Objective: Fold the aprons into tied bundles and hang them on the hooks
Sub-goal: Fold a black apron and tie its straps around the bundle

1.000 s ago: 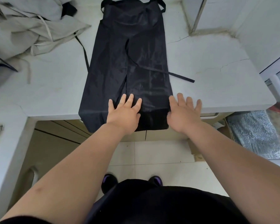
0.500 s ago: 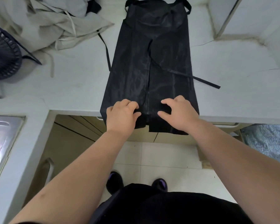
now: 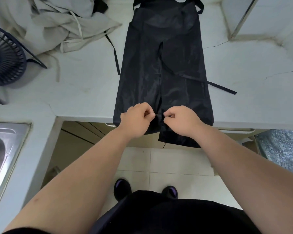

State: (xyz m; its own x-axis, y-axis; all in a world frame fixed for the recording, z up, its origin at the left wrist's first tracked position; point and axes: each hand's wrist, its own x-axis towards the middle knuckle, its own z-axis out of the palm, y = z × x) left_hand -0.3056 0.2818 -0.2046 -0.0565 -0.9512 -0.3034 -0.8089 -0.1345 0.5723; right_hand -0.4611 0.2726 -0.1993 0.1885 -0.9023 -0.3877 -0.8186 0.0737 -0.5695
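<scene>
A black apron (image 3: 161, 65) lies lengthwise on the white counter (image 3: 85, 88), folded into a long strip, its hem hanging over the near edge. One black tie (image 3: 222, 87) trails to the right, another (image 3: 115, 54) to the left. My left hand (image 3: 136, 118) pinches the cloth just left of the centre seam at the counter edge. My right hand (image 3: 181, 119) pinches the cloth just right of that seam, fingers curled. A pile of beige aprons (image 3: 61, 26) lies crumpled at the back left.
A dark wire basket (image 3: 5, 56) stands at the left edge of the counter. A steel sink (image 3: 2, 149) is set in the near-left worktop. Below the counter is tiled floor (image 3: 172, 168) with my shoes. A silver foil sheet (image 3: 281, 146) lies at the right.
Both hands went from lying flat on the apron's near end to curled, and have drawn together beside the centre seam, pinching the cloth. The camera view shifted left.
</scene>
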